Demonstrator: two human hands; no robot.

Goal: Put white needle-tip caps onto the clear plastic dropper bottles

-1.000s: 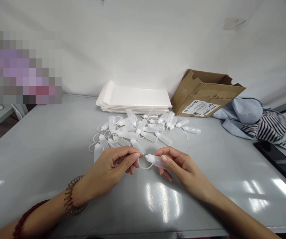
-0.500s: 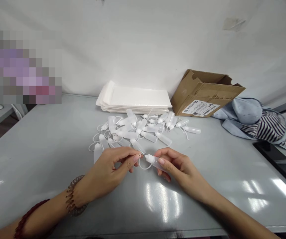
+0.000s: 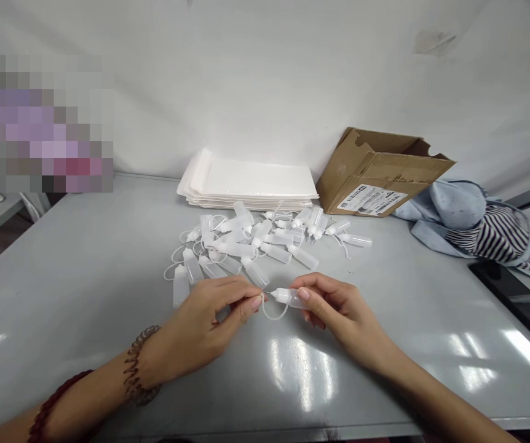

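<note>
Above the worktop [image 3: 85, 258]: right hand [image 3: 339, 314] fingers closed round plastic dropper bottle [image 3: 290, 298], long axis level, nozzle [image 3: 270, 293] toward left hand [image 3: 205, 314], its fingers pinched, grip unclear.

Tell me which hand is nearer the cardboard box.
Right. The right hand is in front of the cardboard box and slightly to its left, not touching it; the left hand is farther left, beyond the right hand from the box.
</note>
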